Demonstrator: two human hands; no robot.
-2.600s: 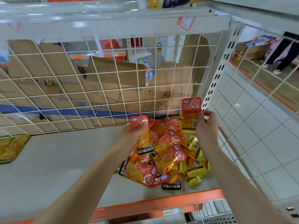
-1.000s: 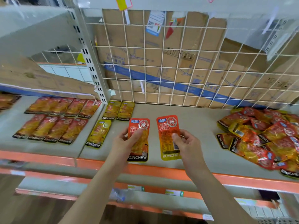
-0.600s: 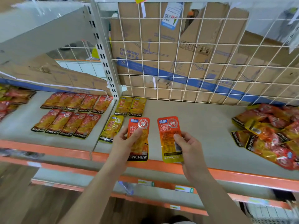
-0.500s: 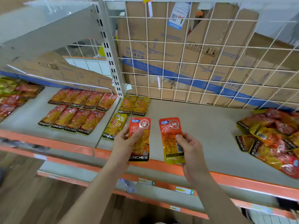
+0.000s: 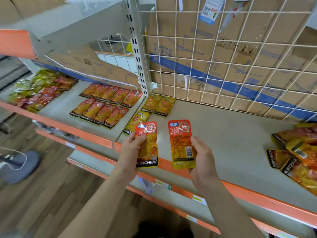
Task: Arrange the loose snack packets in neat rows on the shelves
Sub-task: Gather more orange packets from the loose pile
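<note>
Head cam: I've got the left hand (image 5: 130, 148) pinching one red packet (image 5: 147, 145) front-out and the right hand (image 5: 202, 157) gripping a second packet (image 5: 181, 145) barcode-out. Both are above the shelf (image 5: 231, 134) edge near the yellow packets (image 5: 158, 105), probably so I can check the faces before laying them down.

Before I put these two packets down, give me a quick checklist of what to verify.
1. Left hand holds the left packet: ok.
2. Right hand holds the right packet: ok.
3. Both fronts face up: not ok, the right packet shows its barcode side.
4. Bare shelf beside the yellow packets: ok.
5. Loose pile all sorted: not ok.
</note>
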